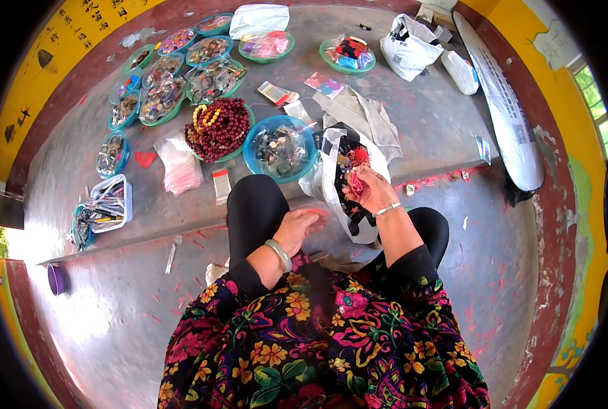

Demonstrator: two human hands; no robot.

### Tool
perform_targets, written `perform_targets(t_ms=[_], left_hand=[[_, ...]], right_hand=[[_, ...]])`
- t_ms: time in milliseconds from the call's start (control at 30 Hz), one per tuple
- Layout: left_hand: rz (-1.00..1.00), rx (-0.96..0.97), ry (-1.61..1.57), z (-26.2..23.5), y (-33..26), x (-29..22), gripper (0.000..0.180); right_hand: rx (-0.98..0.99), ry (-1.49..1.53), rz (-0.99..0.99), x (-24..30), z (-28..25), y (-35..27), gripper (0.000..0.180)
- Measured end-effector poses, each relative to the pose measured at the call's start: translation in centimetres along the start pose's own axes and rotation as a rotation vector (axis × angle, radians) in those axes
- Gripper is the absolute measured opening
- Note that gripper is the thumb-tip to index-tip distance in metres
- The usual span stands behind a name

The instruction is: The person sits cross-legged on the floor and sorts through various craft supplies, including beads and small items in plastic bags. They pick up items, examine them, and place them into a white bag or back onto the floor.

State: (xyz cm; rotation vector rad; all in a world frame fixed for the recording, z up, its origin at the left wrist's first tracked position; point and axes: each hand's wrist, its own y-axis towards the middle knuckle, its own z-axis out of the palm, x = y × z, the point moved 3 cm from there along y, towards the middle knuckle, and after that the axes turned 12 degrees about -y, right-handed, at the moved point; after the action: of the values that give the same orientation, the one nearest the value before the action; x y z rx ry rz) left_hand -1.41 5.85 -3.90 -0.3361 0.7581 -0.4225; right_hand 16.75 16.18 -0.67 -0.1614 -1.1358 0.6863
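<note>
My right hand (374, 191), a silver bangle at its wrist, pinches a bundle of red cord (357, 178) over the mouth of a white plastic bag (331, 153). The bag stands beside my right knee, with dark and multicoloured strung pieces inside. A red tassel-like ball (360, 157) shows just beyond my fingers. My left hand (298, 232), with a pale bangle, is held above my lap near my left knee, its fingers drawn together. Something reddish shows at its fingertips, too small to name. Just past that knee sits a blue basin (280, 148) of small bagged pieces.
Dark red bead strings (222, 133) fill a green basin. Clear plastic bags (178, 163) lie left of it. Several basins stand at the far left, and a white tray (126, 204) holds pens and tools. Grey cloth (365, 123) lies behind the bag; a long wrapped roll (508, 109) is at right.
</note>
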Motion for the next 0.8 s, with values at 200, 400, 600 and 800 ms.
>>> perform_targets(t_ms=[200, 400, 600, 800], left_hand=[[-0.027, -0.042, 0.025, -0.2, 0.2, 0.4, 0.024], [-0.031, -0.052, 0.032, 0.1, 0.0, 0.3, 0.024], [-0.031, -0.107, 0.076, -0.1, 0.3, 0.5, 0.024], [-0.006, -0.094, 0.198, 0.1, 0.5, 0.8, 0.025]], right_hand=[[0.021, -0.043, -0.046, -0.3, 1.0, -2.0, 0.013], [0.057, -0.215, -0.076, -0.9, 1.6, -3.2, 0.021], [0.062, -0.532, -0.222, -2.3, 4.2, -4.0, 0.005], [-0.130, -0.958, -0.311, -4.0, 4.8, -3.8, 0.010]])
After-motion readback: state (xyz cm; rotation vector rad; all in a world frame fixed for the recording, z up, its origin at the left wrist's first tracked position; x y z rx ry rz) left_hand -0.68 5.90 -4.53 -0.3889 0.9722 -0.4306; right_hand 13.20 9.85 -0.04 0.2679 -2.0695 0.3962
